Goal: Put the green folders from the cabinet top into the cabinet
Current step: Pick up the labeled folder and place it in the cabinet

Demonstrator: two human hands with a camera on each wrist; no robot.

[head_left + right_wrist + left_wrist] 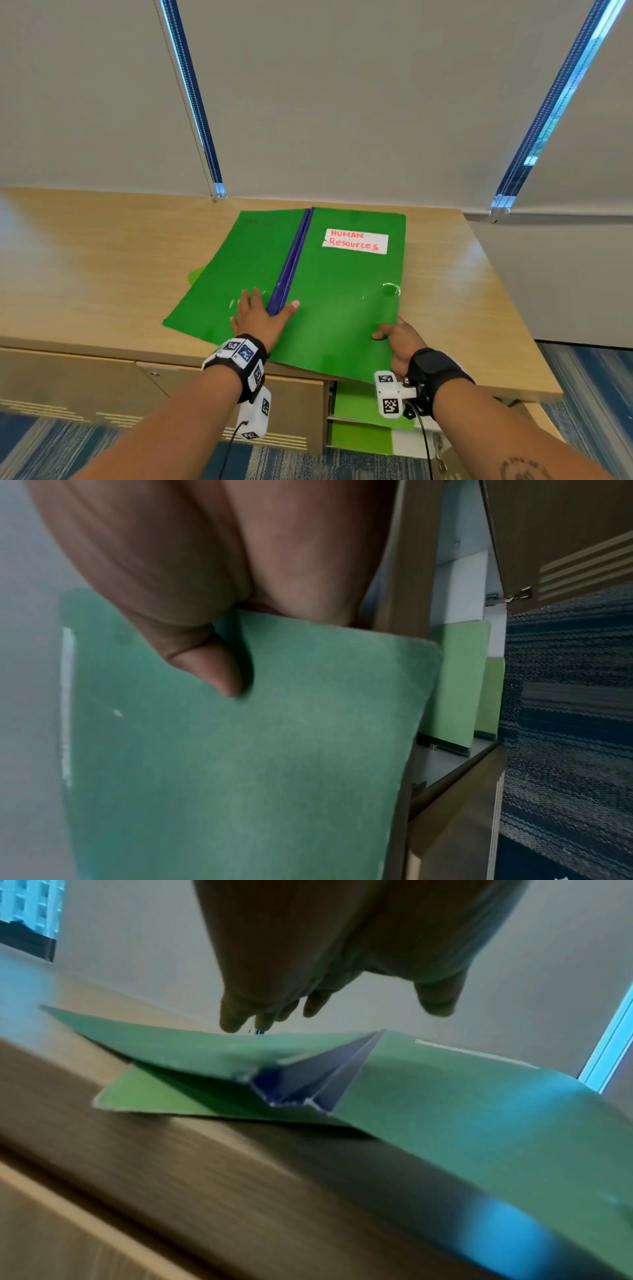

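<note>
- Nearest the head camera, the left hand point(262, 317) lies flat with straight, spread fingers on the top green folder point(329, 298), across its purple spine point(291, 260) near the front edge of the cabinet top point(102, 260); in the left wrist view the fingertips point(236, 1020) hover at or just above the left cover, and contact there is hard to judge
- Left of that, a lighter green folder corner point(195, 274) shows from beneath the open folder, lying on the wooden surface; the left wrist view shows this lower sheet point(143, 1096) under the raised left cover
- White label point(355, 241) reading "HUMAN Resources" in red sits on the right cover, toward the back edge
- Right hand point(399, 344) pinches the right cover's front right corner, thumb point(209, 658) on top and the other fingers curled beneath; this corner juts past the front edge of the cabinet top
- Below the right hand, the open cabinet point(359, 421) holds more green folders point(455, 683) standing inside, beside its swung-out door point(565, 534)
- Blue patterned carpet point(589, 383) runs along the right
</note>
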